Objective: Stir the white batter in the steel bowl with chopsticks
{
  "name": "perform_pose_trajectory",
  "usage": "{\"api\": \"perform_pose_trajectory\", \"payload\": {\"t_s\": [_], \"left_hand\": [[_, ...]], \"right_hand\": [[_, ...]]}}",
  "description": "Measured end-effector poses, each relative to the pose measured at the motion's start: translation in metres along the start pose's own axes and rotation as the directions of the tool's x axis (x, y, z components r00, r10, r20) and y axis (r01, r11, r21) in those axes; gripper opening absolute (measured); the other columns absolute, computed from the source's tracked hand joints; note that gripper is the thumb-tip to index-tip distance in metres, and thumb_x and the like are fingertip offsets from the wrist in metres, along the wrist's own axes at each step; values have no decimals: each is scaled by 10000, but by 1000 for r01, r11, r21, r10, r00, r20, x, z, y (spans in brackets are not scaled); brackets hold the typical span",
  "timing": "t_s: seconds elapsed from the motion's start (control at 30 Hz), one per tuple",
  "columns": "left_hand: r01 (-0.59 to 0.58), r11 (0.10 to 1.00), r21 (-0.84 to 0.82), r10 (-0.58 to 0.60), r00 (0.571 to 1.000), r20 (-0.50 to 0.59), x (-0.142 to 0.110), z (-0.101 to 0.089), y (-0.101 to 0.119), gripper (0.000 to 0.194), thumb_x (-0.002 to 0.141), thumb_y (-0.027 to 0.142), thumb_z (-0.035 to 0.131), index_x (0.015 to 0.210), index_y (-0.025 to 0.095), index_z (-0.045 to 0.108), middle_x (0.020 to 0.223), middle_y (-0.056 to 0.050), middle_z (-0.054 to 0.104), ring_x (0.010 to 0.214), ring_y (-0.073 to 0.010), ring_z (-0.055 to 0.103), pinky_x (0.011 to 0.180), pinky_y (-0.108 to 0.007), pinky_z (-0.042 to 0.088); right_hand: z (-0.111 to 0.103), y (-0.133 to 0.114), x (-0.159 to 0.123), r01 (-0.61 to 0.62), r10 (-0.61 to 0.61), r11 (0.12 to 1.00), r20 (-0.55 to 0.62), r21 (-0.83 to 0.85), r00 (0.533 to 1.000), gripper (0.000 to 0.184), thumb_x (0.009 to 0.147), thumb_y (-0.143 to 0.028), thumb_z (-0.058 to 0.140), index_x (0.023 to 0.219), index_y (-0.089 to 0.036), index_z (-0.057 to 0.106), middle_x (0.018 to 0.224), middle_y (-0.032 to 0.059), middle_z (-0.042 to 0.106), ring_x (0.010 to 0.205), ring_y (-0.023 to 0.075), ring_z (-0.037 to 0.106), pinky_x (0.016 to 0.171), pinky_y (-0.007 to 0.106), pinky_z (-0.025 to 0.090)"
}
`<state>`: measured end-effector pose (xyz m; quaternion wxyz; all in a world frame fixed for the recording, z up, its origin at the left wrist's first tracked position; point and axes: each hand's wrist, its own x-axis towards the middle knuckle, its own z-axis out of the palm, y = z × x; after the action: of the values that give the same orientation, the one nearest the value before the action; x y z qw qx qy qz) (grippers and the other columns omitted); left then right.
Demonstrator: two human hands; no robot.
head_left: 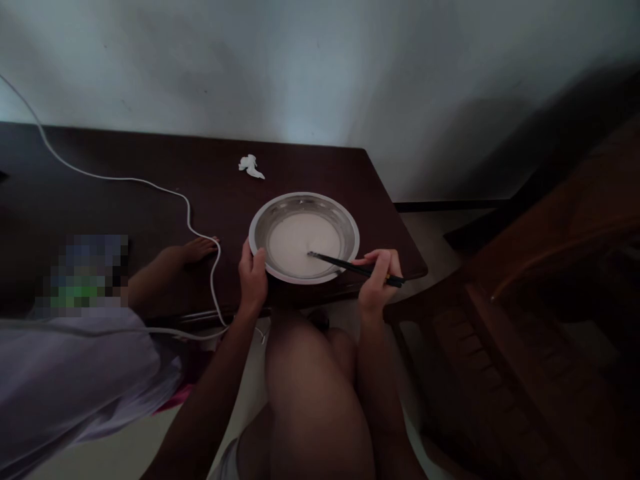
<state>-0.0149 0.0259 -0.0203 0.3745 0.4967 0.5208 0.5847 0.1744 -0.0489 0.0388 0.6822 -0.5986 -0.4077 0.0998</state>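
Note:
A round metal bowl point(345, 220) holding a white liquid sits near the front edge of a dark wooden table point(150, 200). My left hand point(253, 277) grips the bowl's left rim. My right hand point(377, 277) holds dark chopsticks point(345, 265) whose tips reach into the white liquid at the bowl's middle. My bare knees show below the table edge.
A white cable point(165, 189) snakes across the table's left and drops over its front edge. A small white crumpled scrap point(250, 165) lies behind the bowl. Another person's hand point(197, 250) rests on the table at left. A wooden chair point(525, 320) stands right.

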Motion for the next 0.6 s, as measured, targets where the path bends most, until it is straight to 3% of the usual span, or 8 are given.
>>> {"api": "perform_pose_trajectory", "payload": {"t_s": [0.1,0.17,0.27,0.33,0.4,0.53,0.6], "left_hand": [[-4,1000,-9,4,1000,6,0,0,0,407,850,381,515,1182,184,641,1159,-81,687,1104,-244,605,1008,-348,455],[7,1000,-14,-7,1000,4,0,-1,1,403,848,379,522,1176,181,647,1163,-83,689,1107,-247,606,1014,-353,455],[17,1000,-8,-17,1000,-4,-1,0,3,394,848,391,526,1152,178,659,1154,-85,693,1099,-252,608,1010,-367,462],[11,1000,2,-11,1000,-5,-2,0,4,398,854,407,525,1151,178,656,1165,-89,687,1106,-255,605,1013,-372,462],[2,1000,8,-2,1000,-5,-2,0,4,401,860,420,527,1153,177,652,1177,-92,682,1119,-258,601,1025,-377,455],[-2,1000,-3,2,1000,2,-1,0,4,392,865,423,530,1146,183,661,1157,-86,692,1104,-255,608,1030,-380,454],[0,1000,-3,0,1000,5,-1,-1,3,399,863,420,530,1158,185,662,1150,-83,695,1089,-248,611,1014,-372,464]], "right_hand": [[6,-1,-1,94,-77,993,212,-75,974,415,994,-440,382,732,-218,614,703,0,677,688,134,643,680,288,473],[5,1,1,172,-120,971,284,-166,951,377,986,-414,417,780,-217,663,797,22,722,782,150,644,761,313,458],[-4,6,5,148,-131,958,87,-244,988,371,992,-402,415,758,-220,638,771,23,696,766,156,608,765,320,435],[-10,6,5,106,-121,972,-65,-209,990,414,1002,-413,390,687,-225,580,683,6,638,696,148,576,716,305,430],[-10,5,3,122,-136,981,-82,-149,987,466,1009,-433,361,633,-229,545,614,-11,583,631,139,545,660,292,416],[1,-1,0,208,-160,959,239,-195,958,462,1010,-429,359,720,-223,654,726,4,680,713,141,577,719,308,406],[4,-2,2,234,-149,936,304,-264,941,401,1002,-419,391,802,-228,681,819,12,732,772,149,593,765,323,391]]}}
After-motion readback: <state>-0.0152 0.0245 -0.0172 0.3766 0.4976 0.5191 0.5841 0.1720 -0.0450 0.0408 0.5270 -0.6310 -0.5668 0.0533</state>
